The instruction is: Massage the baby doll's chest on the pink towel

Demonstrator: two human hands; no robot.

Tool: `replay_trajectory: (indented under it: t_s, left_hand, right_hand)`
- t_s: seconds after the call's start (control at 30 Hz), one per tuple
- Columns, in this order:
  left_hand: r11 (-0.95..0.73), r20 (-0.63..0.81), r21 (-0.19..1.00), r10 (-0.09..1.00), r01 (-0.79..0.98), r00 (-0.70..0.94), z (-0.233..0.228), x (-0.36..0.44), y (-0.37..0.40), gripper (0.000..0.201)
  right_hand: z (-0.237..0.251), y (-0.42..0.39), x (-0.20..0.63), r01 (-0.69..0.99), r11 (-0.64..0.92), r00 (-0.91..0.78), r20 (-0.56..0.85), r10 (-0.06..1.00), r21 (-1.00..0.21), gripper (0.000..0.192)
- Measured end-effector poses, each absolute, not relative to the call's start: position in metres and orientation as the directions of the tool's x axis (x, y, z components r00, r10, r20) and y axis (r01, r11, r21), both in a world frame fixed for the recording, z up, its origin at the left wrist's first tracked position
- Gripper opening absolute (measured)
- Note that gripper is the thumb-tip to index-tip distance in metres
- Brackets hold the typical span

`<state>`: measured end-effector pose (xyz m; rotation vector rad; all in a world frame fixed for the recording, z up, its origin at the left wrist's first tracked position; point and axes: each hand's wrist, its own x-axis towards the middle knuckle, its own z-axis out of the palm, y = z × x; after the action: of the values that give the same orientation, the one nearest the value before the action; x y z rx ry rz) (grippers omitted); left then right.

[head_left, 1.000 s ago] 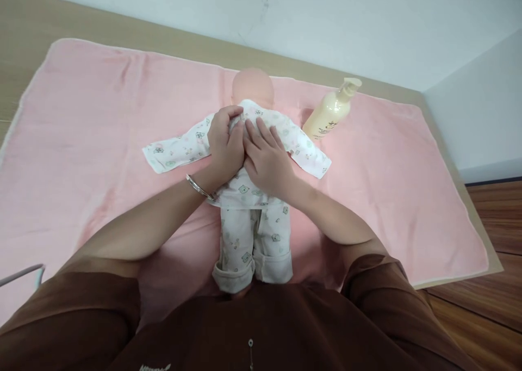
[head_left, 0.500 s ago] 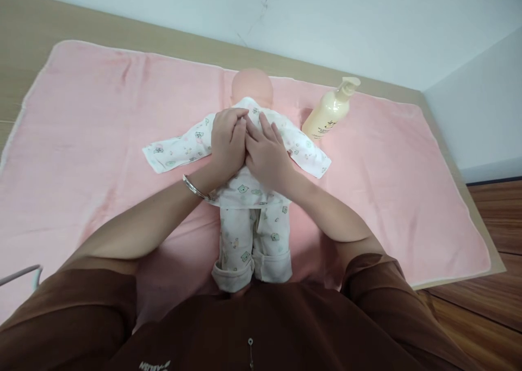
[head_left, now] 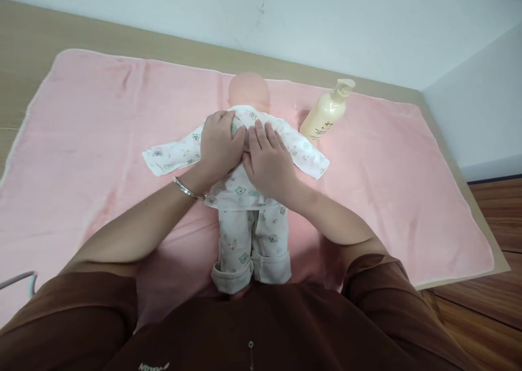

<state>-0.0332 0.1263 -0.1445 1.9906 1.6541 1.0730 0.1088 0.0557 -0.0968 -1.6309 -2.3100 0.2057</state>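
Observation:
A baby doll (head_left: 248, 91) in a white printed shirt (head_left: 304, 154) and matching trousers (head_left: 253, 246) lies on its back on a pink towel (head_left: 101, 126), head away from me. My left hand (head_left: 218, 145), with a metal bracelet at the wrist, lies on the doll's upper chest, and its curled fingers pinch the shirt near the collar. My right hand (head_left: 267, 161) lies flat on the chest right beside it, fingers slightly apart and touching the left hand. Both shirt sleeves are spread out sideways.
A cream pump bottle (head_left: 324, 115) stands on the towel just right of the doll's head. The towel covers a wooden tabletop (head_left: 61, 33) set against a white wall. Wooden floor (head_left: 489, 316) shows at the right. A grey bar (head_left: 16, 278) pokes in at the left edge.
Both hands stayed on the doll's chest and shifted only slightly. The left fingers regripped the fabric near the collar, and the right fingers slid a little toward the neck.

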Motion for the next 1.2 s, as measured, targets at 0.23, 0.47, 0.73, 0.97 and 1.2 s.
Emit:
replay_trajectory:
  t_s: [0.23,0.47,0.73,0.97,1.2]
  left_hand:
    - [-0.304,0.279,0.574,0.946,0.760,0.167,-0.120,-0.016,0.077,0.059]
    - [-0.244,0.204,0.510,0.966,0.825,0.160,-0.115,-0.025,0.109,0.059]
    - [-0.355,0.289,0.516,0.929,0.779,0.232,-0.118,-0.010,0.074,0.059]
    - [-0.207,0.165,0.538,0.976,0.817,0.138,-0.114,-0.024,0.107,0.059]
    - [-0.309,0.234,0.472,0.947,0.826,0.220,-0.110,-0.011,0.077,0.063]
  right_hand:
    - [-0.093,0.095,0.126,0.915,0.197,-0.201,0.025,0.979,-0.352,0.066]
    - [-0.082,0.064,0.113,0.925,0.245,-0.243,0.046,0.969,-0.290,0.060]
    - [-0.092,0.109,0.133,0.930,0.166,-0.173,0.008,0.985,-0.327,0.060]
    - [-0.093,0.060,0.111,0.910,0.300,-0.278,0.114,0.954,-0.287,0.061]
    - [-0.092,0.114,0.137,0.877,0.263,-0.276,0.027,0.961,-0.402,0.058]
